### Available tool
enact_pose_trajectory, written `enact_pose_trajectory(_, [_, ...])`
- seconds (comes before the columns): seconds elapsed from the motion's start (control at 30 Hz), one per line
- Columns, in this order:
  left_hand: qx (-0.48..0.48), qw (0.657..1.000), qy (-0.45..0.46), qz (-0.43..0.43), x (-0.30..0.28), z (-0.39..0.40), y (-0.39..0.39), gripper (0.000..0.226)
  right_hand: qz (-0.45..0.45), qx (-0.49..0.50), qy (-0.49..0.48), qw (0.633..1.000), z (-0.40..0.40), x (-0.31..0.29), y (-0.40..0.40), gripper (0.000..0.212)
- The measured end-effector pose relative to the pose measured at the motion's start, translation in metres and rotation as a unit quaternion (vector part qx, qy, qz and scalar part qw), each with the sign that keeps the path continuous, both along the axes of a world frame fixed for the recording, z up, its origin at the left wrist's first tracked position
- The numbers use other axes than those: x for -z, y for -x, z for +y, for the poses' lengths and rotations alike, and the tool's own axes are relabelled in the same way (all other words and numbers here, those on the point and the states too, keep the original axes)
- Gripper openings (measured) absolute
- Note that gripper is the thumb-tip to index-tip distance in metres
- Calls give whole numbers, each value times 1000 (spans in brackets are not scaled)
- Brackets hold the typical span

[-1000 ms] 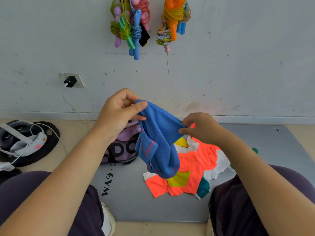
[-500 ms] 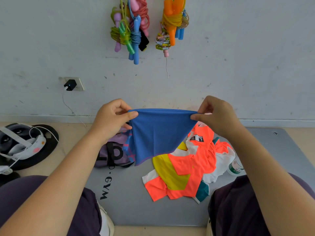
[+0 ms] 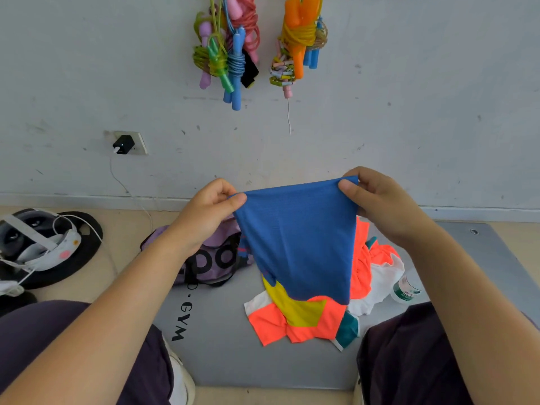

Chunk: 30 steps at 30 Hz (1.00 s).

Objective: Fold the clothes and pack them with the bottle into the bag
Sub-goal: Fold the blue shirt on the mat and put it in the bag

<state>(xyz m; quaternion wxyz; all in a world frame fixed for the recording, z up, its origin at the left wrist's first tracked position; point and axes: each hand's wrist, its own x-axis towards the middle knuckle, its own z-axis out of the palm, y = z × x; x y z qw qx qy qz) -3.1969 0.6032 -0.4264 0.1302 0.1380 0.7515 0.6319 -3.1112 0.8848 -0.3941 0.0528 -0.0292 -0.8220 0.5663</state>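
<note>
The mat (image 3: 482,258) lies under me, the bag (image 3: 210,264) beyond my left hand (image 3: 204,217), which is nearer it than my right hand (image 3: 380,203). Both pinch the blue cloth (image 3: 298,244) by 2 top corners; it hangs lengthwise above the orange pile (image 3: 295,320). The bottle (image 3: 404,289) lies right.

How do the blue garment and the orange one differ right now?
The blue garment hangs in the air, pinched at its top corners by the left hand and right hand; the orange garment lies crumpled on the mat. Blue looks single-coloured; orange has yellow, white and teal panels. Neither is packed.
</note>
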Motion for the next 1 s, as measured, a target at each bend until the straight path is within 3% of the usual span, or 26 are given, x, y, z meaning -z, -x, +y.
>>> enact_pose_trajectory(0.07, [13, 999, -26, -28, -6, -3, -2, 16, -22, -22, 64, 997, -1, -1, -2, 17])
enact_pose_trajectory(0.17, [10, 999, -44, -3, -19, -10, -4, 10, -32, -30, 154, 987, -3, -3, -1, 17])
enact_pose_trajectory(0.23, [-6, 996, -87, -5, -30, -14, 0, 5, -42, -38, 190, 980, -2, -9, 3, 27])
enact_pose_trajectory(0.37, [-27, 997, -74, -25, -27, -14, 26, 17, -88, -24, 148, 985, 8, -6, 22, 36])
enact_pose_trajectory(0.47, [-62, 995, 25, -72, 14, -7, 45, 15, -121, 56, 33, 991, 12, 27, 36, 22])
enact_pose_trajectory(0.53, [-75, 990, 90, -80, 50, 2, 55, 11, -139, 102, -5, 985, 9, 59, 45, 24])
enact_pose_trajectory(0.7, [-81, 989, 18, -126, 119, 34, 68, 10, -117, 182, 108, 970, -1, 117, 72, 14])
enact_pose_trajectory(0.87, [-168, 964, -75, -192, 186, 48, 52, 9, -69, 281, 212, 934, -7, 177, 58, 24])
enact_pose_trajectory(1.0, [-220, 935, -27, -276, 282, 48, 10, 8, -166, 322, 224, 905, -25, 274, 19, 10])
